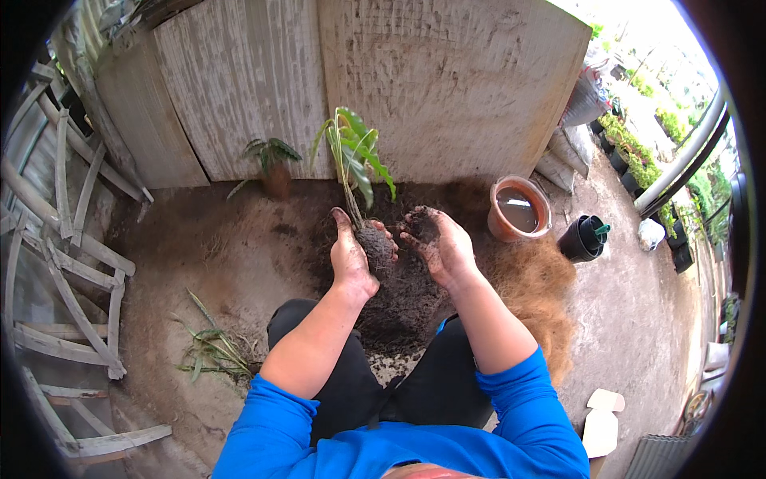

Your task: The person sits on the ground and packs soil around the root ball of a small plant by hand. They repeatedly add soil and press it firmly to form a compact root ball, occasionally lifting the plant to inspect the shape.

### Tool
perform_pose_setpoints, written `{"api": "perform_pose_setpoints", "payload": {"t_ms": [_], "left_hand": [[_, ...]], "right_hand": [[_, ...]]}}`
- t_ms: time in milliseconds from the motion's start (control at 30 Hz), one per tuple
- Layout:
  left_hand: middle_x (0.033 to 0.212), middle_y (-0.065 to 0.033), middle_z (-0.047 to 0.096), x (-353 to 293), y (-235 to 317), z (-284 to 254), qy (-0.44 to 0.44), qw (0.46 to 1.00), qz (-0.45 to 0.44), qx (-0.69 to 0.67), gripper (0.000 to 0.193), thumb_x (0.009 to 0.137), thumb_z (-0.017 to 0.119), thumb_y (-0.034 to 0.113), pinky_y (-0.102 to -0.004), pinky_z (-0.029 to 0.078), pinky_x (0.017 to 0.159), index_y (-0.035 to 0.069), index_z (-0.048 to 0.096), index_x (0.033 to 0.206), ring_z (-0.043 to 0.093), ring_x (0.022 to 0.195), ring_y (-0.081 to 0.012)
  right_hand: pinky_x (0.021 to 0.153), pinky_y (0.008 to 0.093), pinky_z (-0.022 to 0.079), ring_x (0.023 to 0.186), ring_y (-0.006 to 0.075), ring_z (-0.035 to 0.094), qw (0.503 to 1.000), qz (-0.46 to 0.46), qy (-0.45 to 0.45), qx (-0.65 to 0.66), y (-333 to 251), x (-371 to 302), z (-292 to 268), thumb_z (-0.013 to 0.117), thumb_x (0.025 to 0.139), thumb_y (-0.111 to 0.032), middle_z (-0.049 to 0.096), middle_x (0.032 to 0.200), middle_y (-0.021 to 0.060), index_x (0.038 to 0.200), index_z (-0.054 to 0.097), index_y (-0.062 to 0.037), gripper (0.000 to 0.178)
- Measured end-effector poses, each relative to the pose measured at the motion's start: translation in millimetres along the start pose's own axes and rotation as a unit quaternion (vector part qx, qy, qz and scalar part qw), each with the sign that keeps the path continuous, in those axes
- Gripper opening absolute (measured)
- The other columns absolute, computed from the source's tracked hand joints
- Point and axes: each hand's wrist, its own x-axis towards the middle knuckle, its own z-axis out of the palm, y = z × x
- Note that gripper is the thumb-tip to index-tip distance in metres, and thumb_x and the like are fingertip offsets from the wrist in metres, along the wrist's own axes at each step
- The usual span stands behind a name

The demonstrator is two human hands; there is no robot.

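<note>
A leafy green plant (357,152) stands upright in my left hand (351,257), its long stems rising above a dark root ball (375,246). My fingers wrap round that root ball from the left and below. Close by on the right, my right hand (448,243) is cupped, palm turned inward, with a clump of dark soil (423,227) in its curled fingers. Dirt smears both hands. A gap separates the clump from the root ball. Beneath the hands, a heap of loose dark soil (395,315) spreads on the ground between my knees.
Brown fibre (536,291) lies right of the soil, below a terracotta-coloured pot (519,209) of murky liquid. Black pots (582,239) sit farther right. A small potless plant (275,168) leans at the back panels (239,88). Uprooted plants (215,347) lie left, near wooden racks (68,255).
</note>
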Motion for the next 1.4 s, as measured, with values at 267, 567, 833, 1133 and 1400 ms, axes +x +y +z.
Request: {"api": "perform_pose_setpoints", "payload": {"t_ms": [267, 567, 833, 1133, 1400], "left_hand": [[0.080, -0.0076, 0.058, 7, 12, -12, -0.020, 0.994, -0.055, -0.093, 0.060, 0.081, 0.034, 0.065, -0.0395, 0.046, 0.062, 0.009, 0.056, 0.088, 0.057, 0.069, -0.0261], [0.090, -0.0097, 0.059, 18, 9, -18, -0.016, 0.989, -0.070, -0.131, 0.049, 0.084, 0.038, 0.052, -0.0428, 0.047, 0.070, 0.008, 0.054, 0.098, 0.058, 0.080, -0.0284], [0.092, -0.0079, 0.059, 17, 9, -14, -0.028, 0.992, -0.054, -0.107, 0.044, 0.084, 0.041, 0.049, -0.0410, 0.046, 0.075, 0.010, 0.054, 0.100, 0.058, 0.086, -0.0254], [0.099, -0.0048, 0.058, 15, 2, -7, -0.013, 0.995, -0.016, -0.096, 0.041, 0.087, 0.040, 0.044, -0.0393, 0.044, 0.084, 0.010, 0.053, 0.107, 0.056, 0.093, -0.0216], [0.104, -0.0055, 0.058, 3, 0, 3, -0.036, 0.995, -0.038, -0.079, 0.044, 0.088, 0.039, 0.044, -0.0351, 0.040, 0.090, 0.008, 0.053, 0.109, 0.054, 0.097, -0.0207]], "right_hand": [[0.078, 0.0369, 0.050, 0.089, 0.0224, 0.056, 0.999, 0.024, -0.022, -0.043, 11, 7, 2, 0.043, 0.090, -0.012, 0.056, 0.097, 0.0124, 0.104, 0.050, 0.0004, 0.020], [0.081, 0.0383, 0.049, 0.090, 0.0245, 0.056, 0.999, 0.035, -0.019, -0.024, 8, 7, 3, 0.043, 0.090, -0.010, 0.057, 0.097, 0.0135, 0.107, 0.050, 0.0021, 0.023], [0.084, 0.0368, 0.048, 0.093, 0.0213, 0.055, 0.996, -0.015, -0.033, -0.085, 12, 5, 2, 0.045, 0.089, -0.005, 0.054, 0.103, 0.0114, 0.110, 0.049, 0.0018, 0.023], [0.082, 0.0314, 0.048, 0.091, 0.0165, 0.055, 0.984, -0.099, -0.049, -0.137, 14, 1, 6, 0.047, 0.088, -0.003, 0.056, 0.102, 0.0097, 0.110, 0.051, 0.0020, 0.023], [0.087, 0.0267, 0.042, 0.096, 0.0136, 0.053, 0.880, -0.323, -0.071, -0.341, 30, 3, 2, 0.050, 0.084, 0.002, 0.059, 0.103, 0.0096, 0.106, 0.054, 0.0057, 0.023]]}}
